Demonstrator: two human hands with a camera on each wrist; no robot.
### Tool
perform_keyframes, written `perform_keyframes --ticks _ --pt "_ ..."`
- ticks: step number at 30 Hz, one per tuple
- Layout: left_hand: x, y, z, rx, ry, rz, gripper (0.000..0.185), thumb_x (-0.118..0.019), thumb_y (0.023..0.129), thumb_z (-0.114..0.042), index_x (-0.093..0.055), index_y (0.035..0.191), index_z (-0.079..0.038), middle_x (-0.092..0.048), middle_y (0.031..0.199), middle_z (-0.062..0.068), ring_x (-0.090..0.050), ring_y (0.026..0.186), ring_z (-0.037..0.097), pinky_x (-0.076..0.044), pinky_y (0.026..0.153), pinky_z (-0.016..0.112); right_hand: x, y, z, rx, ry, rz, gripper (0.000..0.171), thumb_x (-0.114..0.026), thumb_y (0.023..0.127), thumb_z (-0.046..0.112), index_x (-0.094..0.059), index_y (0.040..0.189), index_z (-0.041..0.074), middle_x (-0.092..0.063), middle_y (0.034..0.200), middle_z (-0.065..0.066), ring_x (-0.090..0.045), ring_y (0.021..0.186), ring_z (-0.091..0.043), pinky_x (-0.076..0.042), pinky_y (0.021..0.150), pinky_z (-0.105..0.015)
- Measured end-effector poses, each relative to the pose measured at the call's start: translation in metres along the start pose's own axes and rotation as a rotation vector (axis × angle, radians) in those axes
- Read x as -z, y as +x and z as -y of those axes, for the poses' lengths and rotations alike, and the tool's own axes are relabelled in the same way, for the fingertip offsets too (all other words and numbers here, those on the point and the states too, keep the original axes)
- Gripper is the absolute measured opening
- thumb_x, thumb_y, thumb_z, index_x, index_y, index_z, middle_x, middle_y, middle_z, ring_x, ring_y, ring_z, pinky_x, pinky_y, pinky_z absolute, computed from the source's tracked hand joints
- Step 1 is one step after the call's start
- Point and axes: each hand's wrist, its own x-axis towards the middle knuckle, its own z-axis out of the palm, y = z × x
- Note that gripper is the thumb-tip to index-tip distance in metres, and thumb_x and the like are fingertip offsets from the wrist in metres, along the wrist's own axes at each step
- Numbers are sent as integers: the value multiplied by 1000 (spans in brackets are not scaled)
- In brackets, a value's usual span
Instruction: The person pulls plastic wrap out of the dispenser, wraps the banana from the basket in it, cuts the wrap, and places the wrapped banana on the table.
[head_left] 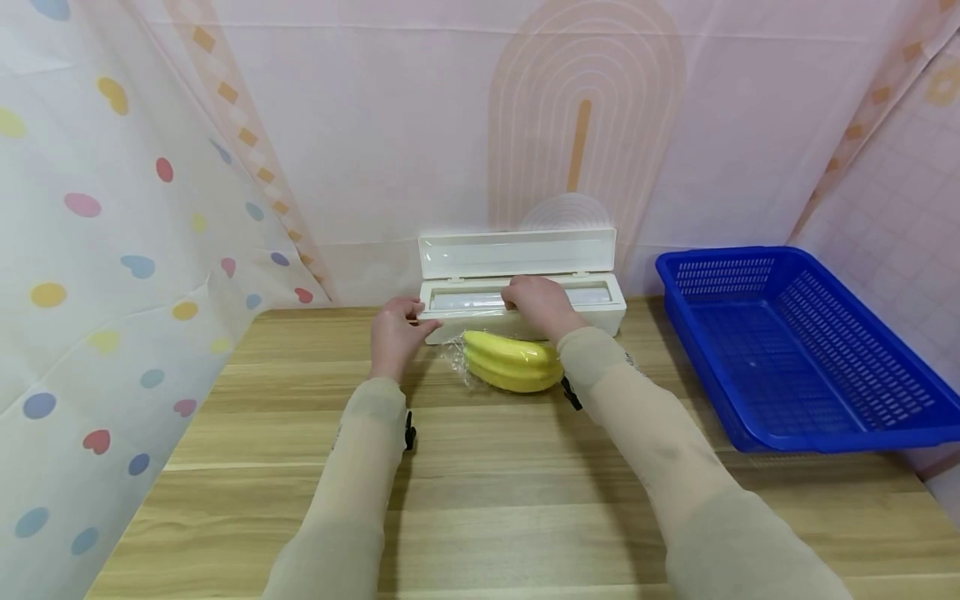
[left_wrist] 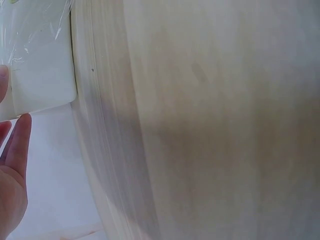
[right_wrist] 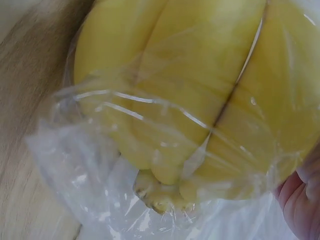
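A white cling-film dispenser box (head_left: 600,310) stands at the back of the wooden table (head_left: 495,500) with its lid (head_left: 517,252) up. My left hand (head_left: 395,332) grips the box's left end, thumb along its front; the left wrist view shows the box corner (left_wrist: 42,75) by my fingers (left_wrist: 17,160). My right hand (head_left: 537,302) lies on the box's open slot, fingers curled down onto the film. A bunch of yellow bananas (head_left: 512,362) lies just in front of the box, between my wrists. Clear cling film (right_wrist: 120,190) is draped over the bananas (right_wrist: 190,85).
A blue plastic basket (head_left: 795,350) with nothing in it stands at the table's right side. Patterned curtains hang at the left, back and right. Bare tabletop stretches from the bananas to the near edge.
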Motion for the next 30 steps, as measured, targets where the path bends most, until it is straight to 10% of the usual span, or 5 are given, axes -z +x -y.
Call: perform_keyframes --ticks 30 --pt "1 -1 -1 -25 37 -7 41 -84 80 -19 -69 109 5 -64 126 14 -65 101 30 -56 87 39 0 -9 -8 32 -14 -56 15 -63 91 -2 -71 95 10 -65 99 -5 -62 91 -21 -54 81 -34"
